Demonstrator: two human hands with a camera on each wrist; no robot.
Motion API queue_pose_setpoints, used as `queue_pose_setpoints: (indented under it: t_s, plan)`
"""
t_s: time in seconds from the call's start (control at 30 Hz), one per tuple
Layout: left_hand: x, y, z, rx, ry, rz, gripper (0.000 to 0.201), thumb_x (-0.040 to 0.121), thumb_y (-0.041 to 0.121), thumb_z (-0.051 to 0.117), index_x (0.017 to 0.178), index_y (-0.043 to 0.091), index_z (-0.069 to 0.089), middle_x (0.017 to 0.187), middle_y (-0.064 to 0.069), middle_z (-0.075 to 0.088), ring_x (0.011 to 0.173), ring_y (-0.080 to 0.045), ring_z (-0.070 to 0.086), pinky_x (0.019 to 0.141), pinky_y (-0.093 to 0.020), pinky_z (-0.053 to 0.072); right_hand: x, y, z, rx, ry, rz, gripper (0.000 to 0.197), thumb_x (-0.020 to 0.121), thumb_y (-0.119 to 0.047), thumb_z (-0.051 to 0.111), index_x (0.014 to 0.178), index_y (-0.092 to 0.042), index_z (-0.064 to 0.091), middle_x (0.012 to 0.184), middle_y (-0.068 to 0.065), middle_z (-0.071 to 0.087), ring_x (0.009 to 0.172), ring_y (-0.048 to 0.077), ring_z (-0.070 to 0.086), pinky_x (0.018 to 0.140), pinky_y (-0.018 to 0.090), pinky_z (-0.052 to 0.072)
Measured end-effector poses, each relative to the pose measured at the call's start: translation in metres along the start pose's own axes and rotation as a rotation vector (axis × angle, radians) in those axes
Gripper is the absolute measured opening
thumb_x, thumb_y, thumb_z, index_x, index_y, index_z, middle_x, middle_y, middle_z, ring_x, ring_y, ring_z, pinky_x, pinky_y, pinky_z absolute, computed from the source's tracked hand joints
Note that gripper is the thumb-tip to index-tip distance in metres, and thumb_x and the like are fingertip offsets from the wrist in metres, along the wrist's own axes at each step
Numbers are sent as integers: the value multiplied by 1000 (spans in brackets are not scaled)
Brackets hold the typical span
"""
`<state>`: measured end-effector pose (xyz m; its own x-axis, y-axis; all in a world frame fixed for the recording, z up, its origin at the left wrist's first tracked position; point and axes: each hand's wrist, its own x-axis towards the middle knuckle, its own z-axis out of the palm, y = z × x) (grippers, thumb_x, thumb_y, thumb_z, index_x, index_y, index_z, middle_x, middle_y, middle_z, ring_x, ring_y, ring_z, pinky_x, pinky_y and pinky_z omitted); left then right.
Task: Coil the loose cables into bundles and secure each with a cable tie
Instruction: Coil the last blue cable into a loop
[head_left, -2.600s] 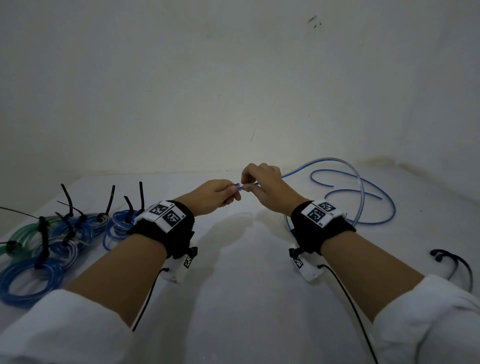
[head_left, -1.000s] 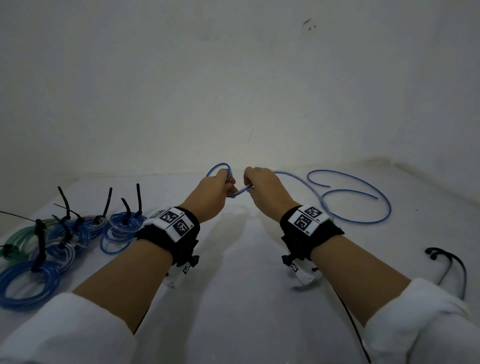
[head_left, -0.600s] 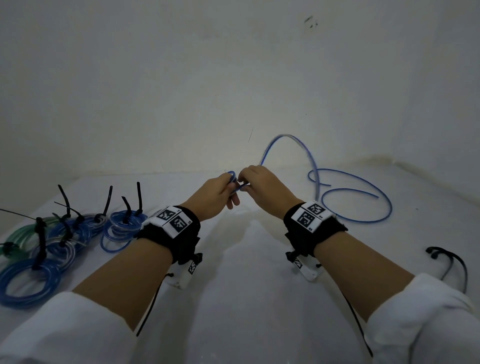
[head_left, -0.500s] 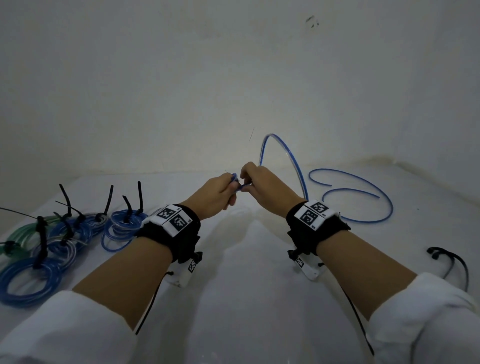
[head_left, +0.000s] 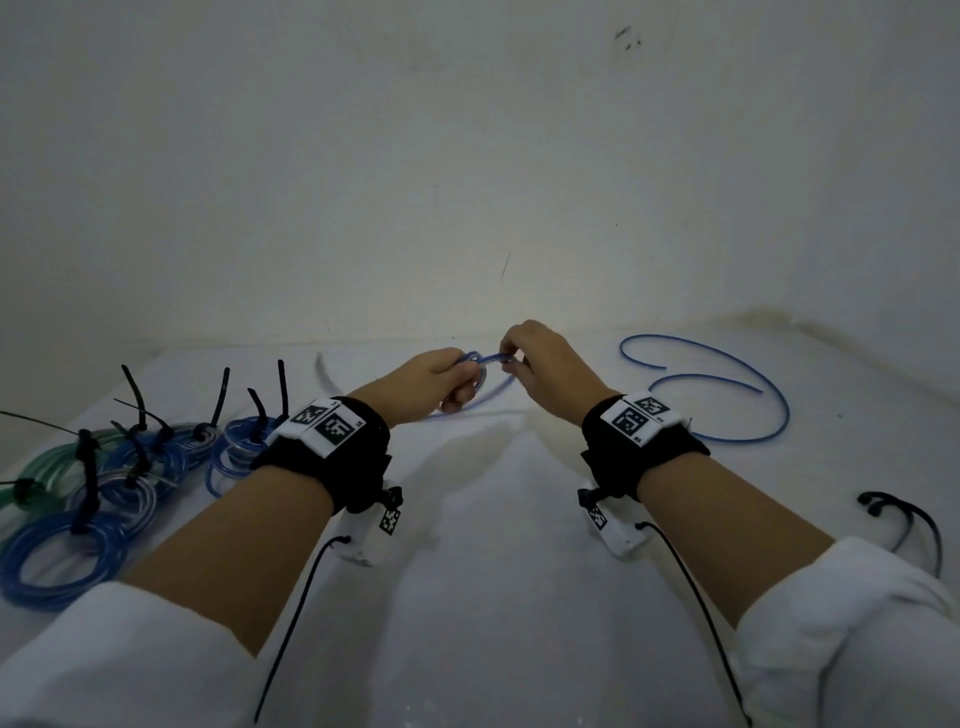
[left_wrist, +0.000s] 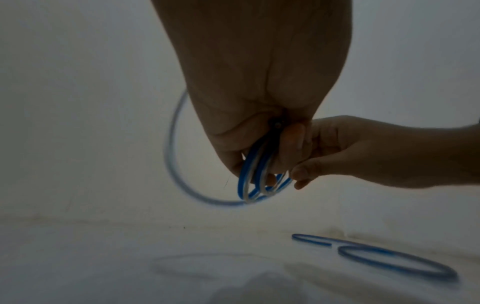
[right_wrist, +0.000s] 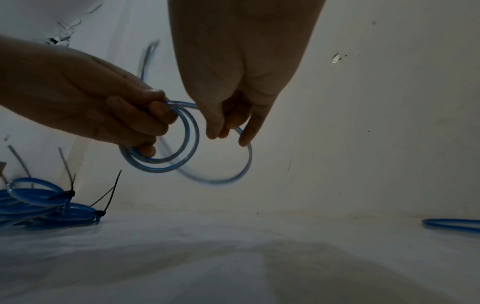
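A thin blue cable is partly wound into a small coil (head_left: 480, 371) held above the white table. My left hand (head_left: 460, 387) grips that coil (right_wrist: 182, 148) with curled fingers. Right beside it, my right hand (head_left: 511, 361) pinches the strand leading onto the coil between thumb and fingertips (right_wrist: 223, 131). In the left wrist view two or three turns of the coil (left_wrist: 255, 181) hang below my left hand. A blurred free length (left_wrist: 171, 148) arcs out to the left. A second loose blue cable (head_left: 701, 375) lies uncoiled on the table to the right.
Several tied bundles (head_left: 57, 561) of blue and green cable, black tie tails sticking up, lie at the left of the table (head_left: 493, 571). One black cable tie (head_left: 904, 519) lies near my right forearm. A white wall closes the back.
The free length that arched up to the right of my right hand has swung down and round to the left. The coil in my left hand has gained a turn. Both hands stay together.
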<state>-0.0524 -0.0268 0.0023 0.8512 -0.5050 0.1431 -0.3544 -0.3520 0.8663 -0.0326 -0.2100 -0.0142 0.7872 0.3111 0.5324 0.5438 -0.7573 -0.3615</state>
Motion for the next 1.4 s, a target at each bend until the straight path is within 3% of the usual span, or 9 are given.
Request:
queue_pose_setpoints:
  t_s: [0.13,0.27,0.53,0.8,1.03,1.13,1.2,1.27,1.4]
  plan:
    - [0,2,-5,-146,112,68,27,100,12,34,78,10,49,68,0,58,56,-9,54,65,-24,43,-4,8,3,30,37,85,11,90,-4,52,97,-2,61,96,13,58,76,21,51,73,26,39]
    - [0,4,-3,-322,128,74,24,101,13,31,89,10,51,73,4,72,63,-7,64,68,-20,52,-8,2,4,141,86,194,5,91,-5,49,95,-9,51,95,7,57,63,26,58,60,31,46]
    - [1,13,-4,-538,142,134,24,101,12,29,97,6,52,100,-9,72,92,-23,69,93,-34,49,-4,-7,6,524,100,541,18,88,9,36,93,-7,39,88,15,49,51,27,64,49,34,54]
    - [-2,14,-8,-477,66,-11,27,101,13,30,94,8,55,67,3,64,52,-8,56,62,-21,50,-5,1,4,99,175,310,17,83,8,37,89,-3,49,81,20,56,74,38,53,68,53,50]
    - [-2,11,2,-486,83,0,25,101,13,32,86,11,51,62,6,58,49,-10,46,65,-27,43,-2,-4,8,120,174,310,8,90,-1,45,92,-4,52,85,15,57,76,35,60,69,49,51]
    - [-1,14,3,-523,142,73,23,101,14,30,94,8,51,79,1,71,63,-11,63,67,-26,53,-2,-4,10,141,106,407,9,88,2,46,90,-7,47,87,18,57,76,38,65,66,46,52]
    - [0,15,5,-542,133,121,24,102,16,28,106,3,48,104,-10,69,90,-18,68,73,-26,55,0,-7,13,126,87,407,12,85,4,45,89,-7,44,89,21,57,75,40,63,67,52,52]
    - [1,15,8,-582,164,144,30,102,16,27,121,-1,43,122,-15,60,112,-23,61,83,-30,55,0,-13,15,105,60,349,14,84,4,45,87,-8,40,88,23,58,73,42,62,66,54,51]
    - [9,9,8,-508,330,173,30,102,16,28,126,1,38,132,-10,50,123,-19,51,83,-26,56,-3,-26,20,52,9,204,15,85,2,50,89,-8,40,84,21,60,73,38,59,67,49,50]
